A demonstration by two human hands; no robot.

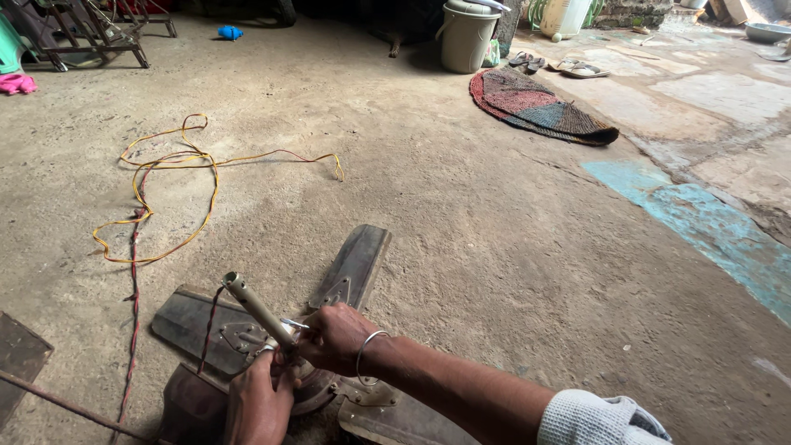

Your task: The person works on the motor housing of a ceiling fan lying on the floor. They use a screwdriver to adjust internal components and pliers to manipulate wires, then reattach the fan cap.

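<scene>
Bare concrete floor (494, 247) open ahead and right; tangled yellow-red wire (165, 189) left. Dusty brown ceiling fan (329, 288) lies bottom centre; left hand (259, 400) and right hand (334, 336) grip its pale metal downrod (257, 309).

I am seeing two bare hands and forearms coming up from the bottom edge of my view. The right hand (334, 336) is wearing a thin silver-coloured metal bangle (368, 357) — it is sitting loose around the wrist. Further up the right arm, a pale ribbed sleeve cuff (587, 418) is showing, pushed back near the elbow, with a bluish-grey cloth edge beside it. The left hand (257, 402) is wearing a ring (267, 349) on one finger — the wrist is showing nothing else.
</scene>
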